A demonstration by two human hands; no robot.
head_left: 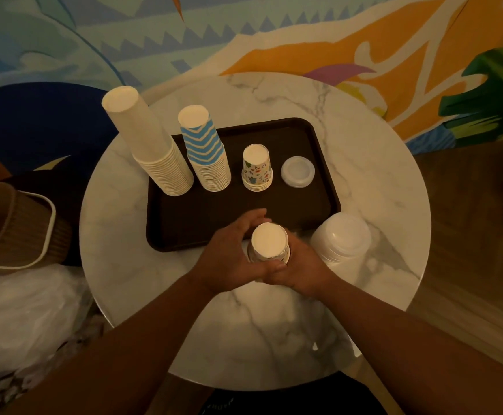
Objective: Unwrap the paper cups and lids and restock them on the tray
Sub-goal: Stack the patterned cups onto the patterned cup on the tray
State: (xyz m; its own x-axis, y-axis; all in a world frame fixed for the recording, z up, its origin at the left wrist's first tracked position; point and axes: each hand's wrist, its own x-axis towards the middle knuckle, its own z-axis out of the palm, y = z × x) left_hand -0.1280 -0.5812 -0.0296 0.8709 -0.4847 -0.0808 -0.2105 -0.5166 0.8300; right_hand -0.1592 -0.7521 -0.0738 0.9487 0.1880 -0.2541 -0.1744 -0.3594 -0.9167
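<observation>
Just in front of the brown tray's (184,217) near edge, over the round marble table (379,190), both hands hold an upside-down stack of printed paper cups (269,242): the left hand (229,253) curls its fingers round the stack's left side, the right hand (298,266) grips it from the right and below. Right of the tray's near corner stands a wrapped stack of clear lids (341,239). On the tray, toward its far side, a row runs left to right: a tall white cup stack (151,145), a blue zigzag cup stack (207,151), a short printed cup stack (257,169), and a few loose lids (297,171).
</observation>
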